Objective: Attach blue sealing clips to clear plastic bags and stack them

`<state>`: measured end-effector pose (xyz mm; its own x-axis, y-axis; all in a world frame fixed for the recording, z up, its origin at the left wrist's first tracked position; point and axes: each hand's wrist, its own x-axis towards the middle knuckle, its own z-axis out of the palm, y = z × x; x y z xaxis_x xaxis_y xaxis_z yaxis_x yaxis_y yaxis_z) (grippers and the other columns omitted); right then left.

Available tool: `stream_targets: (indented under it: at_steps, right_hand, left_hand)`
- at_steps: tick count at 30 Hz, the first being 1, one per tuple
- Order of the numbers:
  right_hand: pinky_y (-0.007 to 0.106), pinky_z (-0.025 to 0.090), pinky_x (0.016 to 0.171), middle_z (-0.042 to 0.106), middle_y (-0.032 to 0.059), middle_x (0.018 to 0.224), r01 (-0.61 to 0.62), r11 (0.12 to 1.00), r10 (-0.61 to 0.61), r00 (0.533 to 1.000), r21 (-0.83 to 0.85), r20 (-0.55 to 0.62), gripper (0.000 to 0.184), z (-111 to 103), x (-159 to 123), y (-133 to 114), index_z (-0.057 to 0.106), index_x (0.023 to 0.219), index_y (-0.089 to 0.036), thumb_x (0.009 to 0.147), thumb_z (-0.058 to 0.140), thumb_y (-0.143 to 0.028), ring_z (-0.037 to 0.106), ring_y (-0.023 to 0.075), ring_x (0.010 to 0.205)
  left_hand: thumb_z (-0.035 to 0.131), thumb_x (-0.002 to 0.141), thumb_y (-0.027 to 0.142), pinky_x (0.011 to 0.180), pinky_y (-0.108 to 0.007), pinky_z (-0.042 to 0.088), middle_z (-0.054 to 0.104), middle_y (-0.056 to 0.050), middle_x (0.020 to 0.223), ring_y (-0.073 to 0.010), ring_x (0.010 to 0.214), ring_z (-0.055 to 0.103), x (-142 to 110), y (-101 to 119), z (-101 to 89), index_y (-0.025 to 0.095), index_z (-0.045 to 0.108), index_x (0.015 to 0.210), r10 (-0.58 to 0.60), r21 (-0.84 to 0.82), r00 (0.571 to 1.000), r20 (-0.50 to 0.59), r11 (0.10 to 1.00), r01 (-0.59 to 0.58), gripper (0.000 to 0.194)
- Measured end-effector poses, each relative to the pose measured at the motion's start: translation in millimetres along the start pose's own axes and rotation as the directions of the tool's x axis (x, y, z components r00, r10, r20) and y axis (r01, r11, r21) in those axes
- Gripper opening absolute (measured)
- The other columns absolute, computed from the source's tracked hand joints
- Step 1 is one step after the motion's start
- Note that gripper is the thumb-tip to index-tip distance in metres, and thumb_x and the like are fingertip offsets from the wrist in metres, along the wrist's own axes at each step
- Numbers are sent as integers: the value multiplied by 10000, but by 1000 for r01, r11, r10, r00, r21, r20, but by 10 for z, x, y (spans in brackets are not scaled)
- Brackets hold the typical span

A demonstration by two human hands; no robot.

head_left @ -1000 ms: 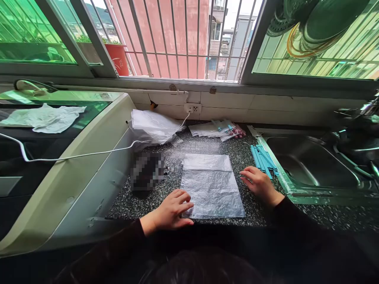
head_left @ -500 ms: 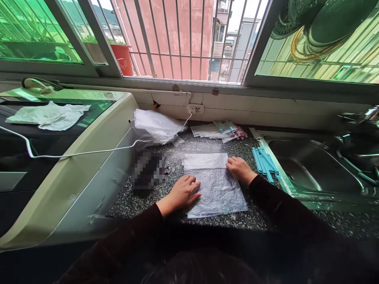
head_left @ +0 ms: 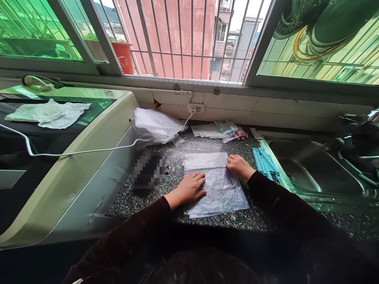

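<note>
Clear plastic sheet is lying flat on the speckled counter, squarely before the person, its surface wrinkling and a crease running across near the far end. Edges are showing slightly out of line at the near left, so more than one layer may be lying there. Left hand is resting palm down on the sheet's left side, fingers stretched out and thumb standing apart. Right hand is touching the far part of the right edge, fingers curling; whether they are pinching the plastic, I cannot tell. Dark sleeves are covering both forearms. Blue strips are lying in a loose bundle just beyond the right hand, beside the metal sink. At the back, small bags are fanning out, blue and pink pieces showing at their right end. Left of these, a heap of plastic is leaning near the pale machine. A white cord is crossing the machine, a plug end sitting in the wall socket. A crumpled cloth is lying on the machine's top. A pixelated dark patch is hiding something left of the sheet.
</note>
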<state>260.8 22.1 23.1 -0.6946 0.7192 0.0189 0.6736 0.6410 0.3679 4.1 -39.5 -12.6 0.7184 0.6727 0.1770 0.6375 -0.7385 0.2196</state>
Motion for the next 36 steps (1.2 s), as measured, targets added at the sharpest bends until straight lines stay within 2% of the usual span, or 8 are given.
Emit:
stream_targets:
  at_steps: [4,7,13,17,24,30,34,36]
  right_hand:
    - [300,222,600,607,108,729,-65,998,65,995,2,-82,164,-18,65,60,640,685,-120,782,513,-81,442,180,709]
    - [296,228,593,596,90,710,-118,993,118,972,11,-201,189,-99,71,142,633,664,-132,795,500,-106,423,169,681]
    - [275,294,614,602,55,689,-114,993,111,886,20,-450,218,-322,-54,231,634,678,-160,835,484,-170,438,155,667]
    - [261,346,629,624,42,707,-117,989,145,826,86,-544,195,-458,-177,213,637,715,-169,841,490,-192,479,153,686]
    - [258,401,642,623,41,689,-94,977,194,759,189,-622,165,-613,-173,201,626,711,-172,826,510,-193,510,153,684]
    - [269,419,638,628,41,719,-37,960,205,767,277,-608,121,-601,-376,48,623,743,-183,810,522,-170,516,150,686]
    - [272,436,632,624,40,730,15,938,212,765,346,-608,82,-512,-658,-146,617,783,-186,786,550,-139,523,147,689]
    - [275,441,628,622,44,733,23,927,225,763,374,-606,86,-448,-788,-246,616,805,-184,778,558,-127,522,148,691]
  left_hand:
    - [520,808,409,936,-411,400,531,-156,1263,-286,1148,485,42,34,10,139,540,1170,-26,26,1000,-1,999,26,451]
    - [491,823,434,977,-411,372,478,-146,1333,-284,1205,447,81,31,52,151,506,1226,-36,35,999,1,999,36,493]
    - [416,848,488,1036,-402,318,413,-122,1398,-273,1274,383,174,-68,100,163,455,1288,-104,78,993,53,992,100,548]
    - [427,849,458,1045,-373,317,404,-125,1403,-258,1274,391,228,-150,72,154,451,1290,-160,74,985,66,985,155,536]
    - [390,875,403,1003,-361,386,492,-124,1331,-231,1220,467,227,-160,61,157,388,1326,-276,-51,954,116,958,283,513]
    - [451,848,394,968,-362,418,487,-141,1331,-245,1170,504,-53,-80,49,151,510,1218,-119,-14,993,-7,993,119,446]
    - [450,841,351,925,-370,449,638,-112,1118,-238,1034,586,-197,-97,75,167,574,1141,-192,-54,980,-46,980,190,373]
    - [467,822,318,944,-370,440,658,-93,1073,-234,1030,586,-227,-129,85,171,616,1069,-185,-100,979,-83,979,176,323]
